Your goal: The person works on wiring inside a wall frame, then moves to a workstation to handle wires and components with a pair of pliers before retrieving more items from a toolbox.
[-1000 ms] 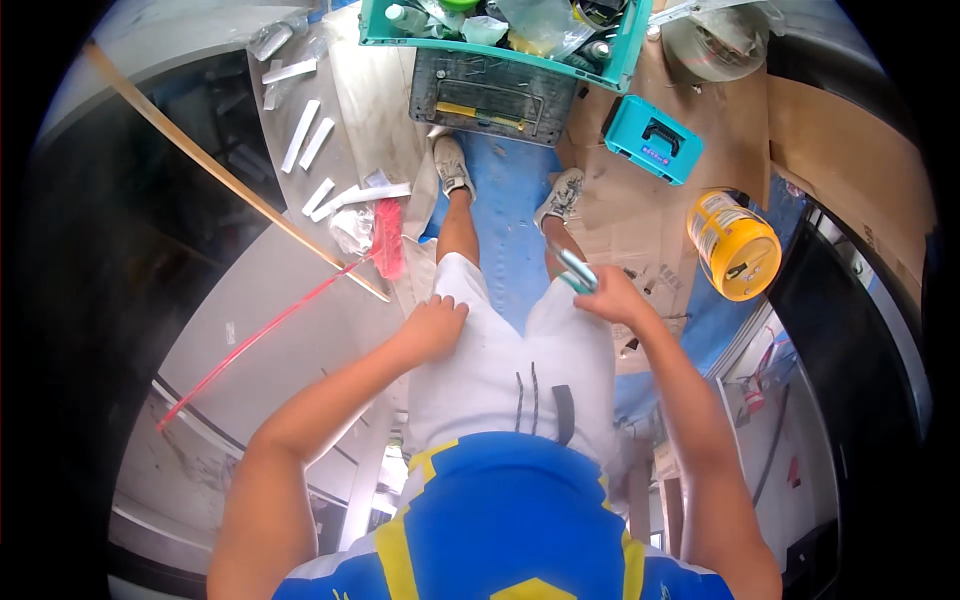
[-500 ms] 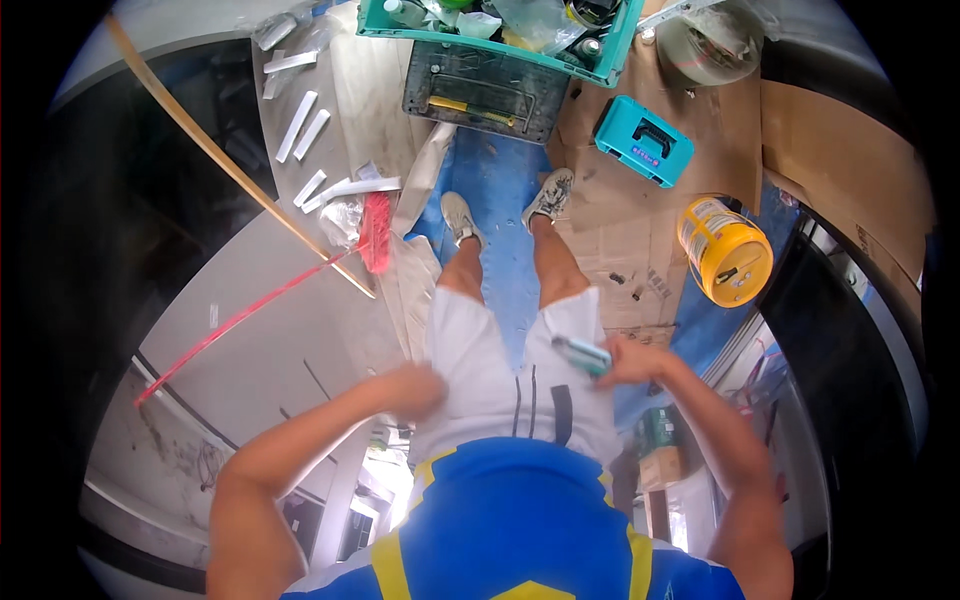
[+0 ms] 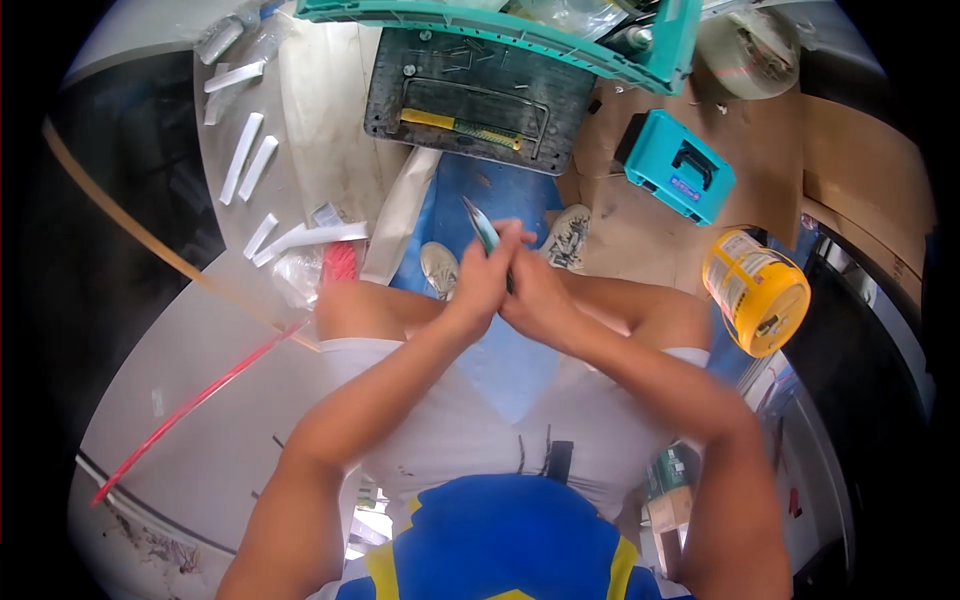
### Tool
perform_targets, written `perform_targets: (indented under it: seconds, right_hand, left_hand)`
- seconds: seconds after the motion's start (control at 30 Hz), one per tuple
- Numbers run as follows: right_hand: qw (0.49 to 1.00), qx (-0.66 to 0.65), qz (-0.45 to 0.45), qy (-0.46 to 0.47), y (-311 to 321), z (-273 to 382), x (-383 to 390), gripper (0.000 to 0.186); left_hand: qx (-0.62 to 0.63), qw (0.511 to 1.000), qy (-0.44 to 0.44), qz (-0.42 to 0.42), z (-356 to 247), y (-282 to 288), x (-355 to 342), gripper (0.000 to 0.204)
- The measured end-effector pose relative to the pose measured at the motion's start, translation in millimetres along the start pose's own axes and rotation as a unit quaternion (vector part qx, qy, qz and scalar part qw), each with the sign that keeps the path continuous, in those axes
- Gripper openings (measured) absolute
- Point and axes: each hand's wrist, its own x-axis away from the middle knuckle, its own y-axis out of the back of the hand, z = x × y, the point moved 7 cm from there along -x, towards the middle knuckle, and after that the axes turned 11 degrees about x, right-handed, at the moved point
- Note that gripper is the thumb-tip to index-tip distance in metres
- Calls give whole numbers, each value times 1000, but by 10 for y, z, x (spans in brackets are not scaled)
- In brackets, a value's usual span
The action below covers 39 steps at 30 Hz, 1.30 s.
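So there's a blue and yellow shirt point(image 3: 500, 535) nearest, then white shorts point(image 3: 430, 420), knees spread wide; past those the left hand point(image 3: 483, 280) and right hand point(image 3: 540, 300) meet, with a slim teal tool point(image 3: 485, 229) between them, pointy end up and left; left fingers look curled snug around it, no real gap; can't tell how closed the right is or if it grips anything, kinda blurry; shoes point(image 3: 568, 237) just beyond; yellow bucket point(image 3: 735, 280) and teal case point(image 3: 680, 170) off right; black step stool point(image 3: 385, 105) ahead, teal crate point(image 3: 470, 22) farthest.
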Motion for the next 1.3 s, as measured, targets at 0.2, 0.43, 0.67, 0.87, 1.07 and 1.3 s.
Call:
perform_targets:
  seconds: [0.2, 0.43, 0.67, 0.87, 1.07, 1.3]
  right_hand:
    - [977, 29, 157, 139, -225, -347, -992, 48]
    - [893, 386, -230, 24, 568, -1623, -2225, 36]
    - [885, 389, -220, -130, 220, -1919, -2249, 28]
    - [888, 421, -175, 55, 774, -2644, -2064, 20]
    - [819, -222, -454, -271, 1779, -2729, -1255, 50]
    - [971, -92, -178, -129, 817, -2128, -1944, 35]
  left_hand:
    - [76, 996, 12, -50, 38, 751, -906, 34]
    - [235, 972, -23, 12, -263, 638, -1704, 19]
    - [141, 986, 25, 84, -145, 585, -1599, 19]
    - [81, 985, 87, 126, 63, 437, -1716, 22]
    - [82, 981, 123, 130, 160, 510, -1752, 21]
    - [103, 989, 69, 78, 58, 492, -1804, 22]
